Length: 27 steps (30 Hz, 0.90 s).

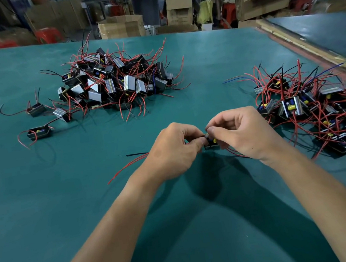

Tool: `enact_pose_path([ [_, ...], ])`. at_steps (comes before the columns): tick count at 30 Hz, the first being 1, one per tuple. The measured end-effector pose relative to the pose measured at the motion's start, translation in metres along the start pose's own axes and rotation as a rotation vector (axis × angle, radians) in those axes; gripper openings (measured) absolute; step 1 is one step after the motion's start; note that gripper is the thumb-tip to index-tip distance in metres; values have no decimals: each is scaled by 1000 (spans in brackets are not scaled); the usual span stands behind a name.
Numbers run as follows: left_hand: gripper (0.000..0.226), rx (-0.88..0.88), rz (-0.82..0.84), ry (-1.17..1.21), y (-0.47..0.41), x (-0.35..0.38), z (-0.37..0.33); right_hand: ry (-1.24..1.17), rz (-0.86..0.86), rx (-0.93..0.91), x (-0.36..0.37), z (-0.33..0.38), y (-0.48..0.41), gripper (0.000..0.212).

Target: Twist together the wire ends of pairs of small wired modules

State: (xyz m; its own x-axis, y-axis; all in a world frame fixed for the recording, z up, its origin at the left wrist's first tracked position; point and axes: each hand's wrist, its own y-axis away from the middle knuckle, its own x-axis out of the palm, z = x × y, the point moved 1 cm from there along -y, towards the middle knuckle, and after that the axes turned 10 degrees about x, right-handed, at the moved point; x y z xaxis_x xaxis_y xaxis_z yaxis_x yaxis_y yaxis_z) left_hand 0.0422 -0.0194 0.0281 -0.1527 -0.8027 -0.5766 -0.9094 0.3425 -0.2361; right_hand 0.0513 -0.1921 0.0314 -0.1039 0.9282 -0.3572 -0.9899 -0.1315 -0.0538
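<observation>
- Our left hand [176, 150] and right hand [240, 133] both pinch the small black boxy module [212, 142], mid-way over the green felt table [179, 228].
- We should hold wire ends parallel and roll tightly, evenly.

big pile [116, 81] far left | smaller pile [315, 111] right | hands (between, nearer)
</observation>
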Motion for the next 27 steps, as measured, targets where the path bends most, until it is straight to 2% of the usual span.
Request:
enact_pose_path([
  [4,33,3,25,-27,1,0,-1,1,5,17,2,0,-1,18],
  [11,31,0,7,-48,0,0,-1,22,24,20,0,-3,-1,20],
  [15,26,-21,0,-26,0,0,-2,36,73,-59,-1,1,1,22],
  [20,22,-25,27,-28,0,-2,-2,174,69,-199,-5,5,3,26],
  [27,35,36,70,-45,4,-4,-4,164,104,-223,-4,5,2,28],
])
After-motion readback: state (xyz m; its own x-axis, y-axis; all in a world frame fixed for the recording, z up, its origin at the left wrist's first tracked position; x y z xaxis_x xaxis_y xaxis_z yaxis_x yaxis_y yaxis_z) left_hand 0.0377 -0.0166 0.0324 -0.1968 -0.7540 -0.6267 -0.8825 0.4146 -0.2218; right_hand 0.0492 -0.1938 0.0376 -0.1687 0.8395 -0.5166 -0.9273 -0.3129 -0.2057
